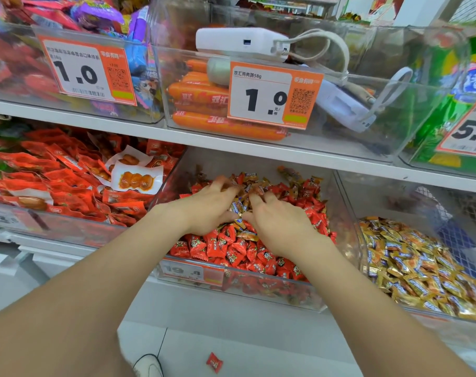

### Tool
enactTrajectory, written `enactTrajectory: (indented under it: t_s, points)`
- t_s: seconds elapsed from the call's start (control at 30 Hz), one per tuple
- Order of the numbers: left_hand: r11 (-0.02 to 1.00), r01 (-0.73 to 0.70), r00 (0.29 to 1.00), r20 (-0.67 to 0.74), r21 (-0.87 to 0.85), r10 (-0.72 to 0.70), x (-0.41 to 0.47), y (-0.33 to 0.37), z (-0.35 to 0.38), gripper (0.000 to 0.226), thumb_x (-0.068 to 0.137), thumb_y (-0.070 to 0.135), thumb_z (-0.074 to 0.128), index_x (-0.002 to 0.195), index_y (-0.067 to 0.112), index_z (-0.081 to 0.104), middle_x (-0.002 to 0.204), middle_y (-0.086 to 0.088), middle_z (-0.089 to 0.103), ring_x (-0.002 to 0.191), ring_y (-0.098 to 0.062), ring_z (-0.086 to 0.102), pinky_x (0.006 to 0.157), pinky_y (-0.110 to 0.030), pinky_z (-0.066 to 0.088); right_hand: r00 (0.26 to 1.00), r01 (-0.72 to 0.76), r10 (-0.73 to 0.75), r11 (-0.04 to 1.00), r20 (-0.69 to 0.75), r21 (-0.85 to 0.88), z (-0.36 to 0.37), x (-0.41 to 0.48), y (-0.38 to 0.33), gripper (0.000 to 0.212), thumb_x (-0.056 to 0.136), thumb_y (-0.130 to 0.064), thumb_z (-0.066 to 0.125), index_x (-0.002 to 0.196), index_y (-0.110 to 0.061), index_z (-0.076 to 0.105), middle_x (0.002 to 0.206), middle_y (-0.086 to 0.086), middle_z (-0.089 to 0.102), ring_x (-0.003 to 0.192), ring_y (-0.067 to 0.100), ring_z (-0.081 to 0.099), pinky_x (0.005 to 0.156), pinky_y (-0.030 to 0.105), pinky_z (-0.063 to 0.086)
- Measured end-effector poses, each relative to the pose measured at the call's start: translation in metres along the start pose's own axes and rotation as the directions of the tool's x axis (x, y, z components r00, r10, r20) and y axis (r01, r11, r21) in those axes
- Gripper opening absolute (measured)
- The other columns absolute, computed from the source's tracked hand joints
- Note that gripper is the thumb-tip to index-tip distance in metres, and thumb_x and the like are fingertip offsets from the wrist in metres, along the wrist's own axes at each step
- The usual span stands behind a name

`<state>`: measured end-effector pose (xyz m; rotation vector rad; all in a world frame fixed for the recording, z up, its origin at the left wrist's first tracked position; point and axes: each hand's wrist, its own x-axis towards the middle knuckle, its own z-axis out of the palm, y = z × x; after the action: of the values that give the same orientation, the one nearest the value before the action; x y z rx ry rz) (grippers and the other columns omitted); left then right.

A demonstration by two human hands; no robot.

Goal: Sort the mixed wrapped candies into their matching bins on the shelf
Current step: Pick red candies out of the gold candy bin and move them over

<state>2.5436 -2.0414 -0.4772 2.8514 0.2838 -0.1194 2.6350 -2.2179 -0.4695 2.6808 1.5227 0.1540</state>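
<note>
At the middle bin of the lower shelf, in the head view, both hands are sunk into a heap of red candies. A clump of gold candies lies between them. The left hand and right hand sit side by side, fingers bent down and closing toward each other over the clump. The fingertips are blurred, so I cannot tell whether either hand actually pinches a sweet.

The gold clump runs front to back, along the gap between the hands, and touches both. The matching gold bin stands just beside this one, on the right. The right hand is therefore the nearer one, and I judge it better placed to carry the gold sweets across the dividing wall.

One stray red candy lies on the floor below, well apart from both hands.
</note>
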Motion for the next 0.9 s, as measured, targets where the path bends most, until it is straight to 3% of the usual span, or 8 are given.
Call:
enactTrajectory:
  t_s: [0.13, 0.33, 0.43, 0.53, 0.63, 0.73, 0.8, 0.9]
  points:
    - [0.999, -0.043, 0.999, -0.025, 0.03, 0.044, 0.006, -0.002, -0.001, 0.073, 0.102, 0.047, 0.06, 0.163, 0.026, 0.028, 0.159, -0.01, 0.033, 0.144, -0.034, 0.04, 0.119, -0.047, 0.036, 0.996, 0.001, -0.009, 0.995, 0.09, 0.095, -0.008, 0.009, 0.007, 0.062, 0.105, -0.063, 0.045, 0.147, -0.017, 0.043, 0.132, 0.013, 0.061, 0.111, 0.04, 0.066, 0.077, 0.045, 0.052]
    - [0.995, -0.099, 0.995, -0.014, 0.028, 0.1, 0.0, 0.007, -0.007, 0.041, 0.102, 0.047, 0.059, 0.14, 0.033, 0.051, 0.112, -0.001, 0.055, 0.111, -0.025, 0.056, 0.095, -0.045, 0.049, 0.992, 0.009, -0.052, 0.938, 0.113, 0.347, -0.017, 0.007, 0.024, 0.036, 0.097, -0.053, 0.065, 0.125, -0.032, 0.055, 0.081, -0.003, 0.062, 0.071, 0.017, 0.059, 0.065, 0.037, 0.042]
    - [0.996, -0.093, 0.995, -0.021, -0.004, 0.093, -0.008, 0.01, -0.014, 0.03, 0.098, 0.055, 0.057, 0.123, 0.039, 0.057, 0.098, 0.006, 0.062, 0.091, -0.018, 0.061, 0.083, -0.043, 0.054, 0.992, 0.034, -0.074, 0.933, 0.099, 0.358, -0.017, 0.005, 0.027, 0.047, 0.096, -0.059, 0.063, 0.134, -0.034, 0.054, 0.088, -0.006, 0.069, 0.078, 0.018, 0.066, 0.069, 0.038, 0.05]
    - [0.995, -0.064, 0.997, -0.041, -0.082, 0.061, -0.016, 0.015, -0.022, 0.02, 0.092, 0.051, 0.065, 0.107, 0.037, 0.062, 0.073, 0.007, 0.063, 0.064, -0.01, 0.058, 0.063, -0.036, 0.052, 0.987, 0.056, -0.107, 0.929, 0.119, 0.367, -0.018, 0.003, 0.024, 0.049, 0.099, -0.055, 0.063, 0.14, -0.03, 0.056, 0.078, -0.014, 0.055, 0.068, 0.008, 0.053, 0.058, 0.028, 0.037]
    - [0.978, -0.059, 0.994, -0.099, -0.2, 0.04, -0.025, 0.018, -0.026, 0.014, 0.09, 0.044, 0.068, 0.096, 0.032, 0.063, 0.062, 0.005, 0.06, 0.053, -0.008, 0.051, 0.056, -0.033, 0.043, 0.99, 0.052, -0.106, 0.883, 0.09, 0.467, -0.02, 0.003, 0.024, 0.037, 0.096, -0.048, 0.07, 0.127, -0.029, 0.065, 0.077, -0.015, 0.052, 0.067, 0.009, 0.049, 0.056, 0.023, 0.033]
    - [0.922, -0.04, 0.989, -0.149, -0.384, -0.019, -0.032, 0.018, -0.029, 0.012, 0.095, 0.036, 0.067, 0.089, 0.027, 0.063, 0.067, 0.003, 0.062, 0.054, -0.008, 0.049, 0.053, -0.027, 0.039, 0.999, 0.022, -0.047, 0.784, 0.024, 0.621, -0.02, 0.003, 0.028, 0.016, 0.094, -0.041, 0.074, 0.106, -0.031, 0.071, 0.076, -0.011, 0.064, 0.058, 0.004, 0.056, 0.058, 0.025, 0.042]
    - [0.885, -0.008, 0.984, -0.163, -0.466, -0.077, -0.037, 0.018, -0.031, 0.013, 0.098, 0.035, 0.065, 0.088, 0.027, 0.063, 0.064, 0.008, 0.059, 0.051, -0.006, 0.046, 0.051, -0.021, 0.036, 0.999, -0.025, 0.041, 0.619, 0.0, 0.785, -0.022, 0.003, 0.032, 0.01, 0.096, -0.036, 0.072, 0.102, -0.028, 0.073, 0.067, -0.013, 0.063, 0.051, 0.005, 0.052, 0.057, 0.025, 0.043]
    - [0.812, 0.054, 0.976, -0.139, -0.582, -0.165, -0.042, 0.019, -0.034, 0.009, 0.101, 0.043, 0.061, 0.097, 0.035, 0.062, 0.071, 0.009, 0.053, 0.059, -0.011, 0.048, 0.058, -0.026, 0.039, 0.981, -0.171, 0.148, 0.354, 0.125, 0.919, -0.028, -0.001, 0.033, 0.017, 0.1, -0.037, 0.067, 0.111, -0.026, 0.073, 0.066, -0.007, 0.06, 0.053, 0.009, 0.052, 0.052, 0.026, 0.046]
